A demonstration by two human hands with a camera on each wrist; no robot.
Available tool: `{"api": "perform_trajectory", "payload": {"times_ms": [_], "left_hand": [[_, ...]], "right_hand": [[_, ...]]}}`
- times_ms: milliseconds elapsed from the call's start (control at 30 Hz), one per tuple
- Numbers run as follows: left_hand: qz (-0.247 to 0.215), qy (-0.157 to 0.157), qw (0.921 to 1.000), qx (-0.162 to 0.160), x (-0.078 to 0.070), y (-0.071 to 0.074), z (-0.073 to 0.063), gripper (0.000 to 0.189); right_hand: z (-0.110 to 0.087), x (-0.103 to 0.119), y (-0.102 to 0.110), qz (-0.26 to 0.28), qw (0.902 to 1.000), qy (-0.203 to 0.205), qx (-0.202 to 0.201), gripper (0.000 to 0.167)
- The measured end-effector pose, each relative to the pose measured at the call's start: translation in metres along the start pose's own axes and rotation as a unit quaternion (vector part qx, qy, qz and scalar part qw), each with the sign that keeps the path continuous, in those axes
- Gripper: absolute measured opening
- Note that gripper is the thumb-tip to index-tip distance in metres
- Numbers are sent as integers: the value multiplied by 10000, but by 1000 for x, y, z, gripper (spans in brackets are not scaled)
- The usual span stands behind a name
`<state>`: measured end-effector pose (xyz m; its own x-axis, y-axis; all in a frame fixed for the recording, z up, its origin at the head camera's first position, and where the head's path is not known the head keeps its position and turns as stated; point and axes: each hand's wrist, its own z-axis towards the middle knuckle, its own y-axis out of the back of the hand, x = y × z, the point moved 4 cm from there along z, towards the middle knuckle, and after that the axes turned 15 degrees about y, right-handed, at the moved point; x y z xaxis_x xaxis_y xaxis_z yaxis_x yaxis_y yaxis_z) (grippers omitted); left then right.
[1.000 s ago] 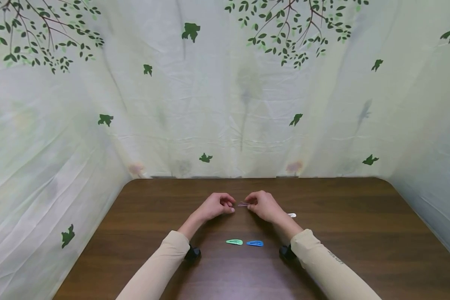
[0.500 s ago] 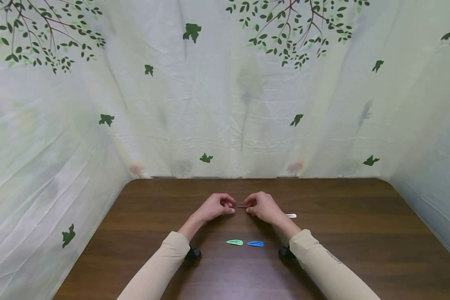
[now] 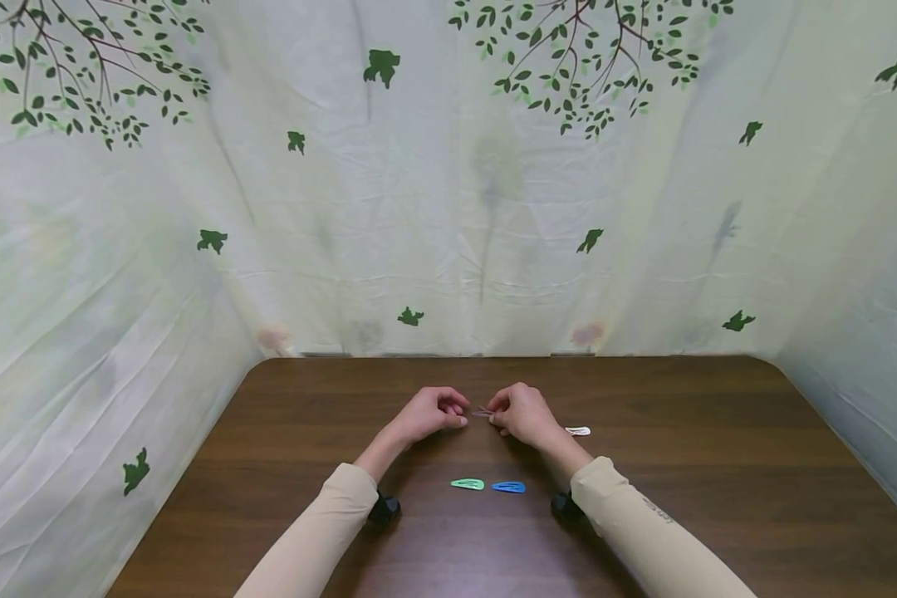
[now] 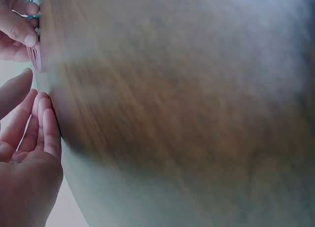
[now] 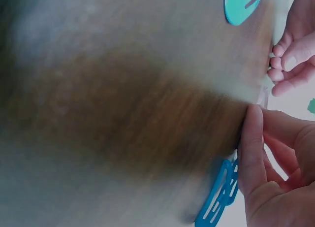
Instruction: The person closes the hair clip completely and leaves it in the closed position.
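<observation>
Thumb and fingertips of my right hand [image 3: 525,414] pinch a pink snap hair clip [image 3: 482,412], its free end pointing left over the far half of the table. In the left wrist view the narrow pink loop stands out from beneath the thumb. Just left of that clip, my left hand [image 3: 428,414] holds nothing; its fingers [image 4: 50,126] are loosely extended and the thumb is apart from them. Nearer to me lie a green hair clip [image 3: 467,483] and a blue hair clip [image 3: 508,487], side by side. A white hair clip [image 3: 579,431] lies right of my right hand, partly hidden by the wrist.
A brown wooden table [image 3: 688,498] with rounded far corners carries everything. Pale fabric [image 3: 448,208] printed with leaves and branches hangs behind it and at both sides. Dark wrist cameras [image 3: 384,508] sit under the cream sleeves [image 3: 310,531].
My right hand has shifted slightly left and toward me with the pink hair clip, uncovering more of the white hair clip. The left hand has stayed nearly still.
</observation>
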<state>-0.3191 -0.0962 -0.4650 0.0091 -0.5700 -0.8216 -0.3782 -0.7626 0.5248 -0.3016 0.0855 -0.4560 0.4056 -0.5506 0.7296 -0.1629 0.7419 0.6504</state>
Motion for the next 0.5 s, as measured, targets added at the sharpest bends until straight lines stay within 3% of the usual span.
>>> {"api": "perform_trajectory", "payload": {"times_ms": [167,500], "left_hand": [[-7,110,9999,-23,2,1,-1,23],[23,21,10000,-29,0,2,-2,25]], "right_hand": [[0,0,0,-31,10000,53,-7,7],[-3,2,6,-430,9987,256,-99,7]]}}
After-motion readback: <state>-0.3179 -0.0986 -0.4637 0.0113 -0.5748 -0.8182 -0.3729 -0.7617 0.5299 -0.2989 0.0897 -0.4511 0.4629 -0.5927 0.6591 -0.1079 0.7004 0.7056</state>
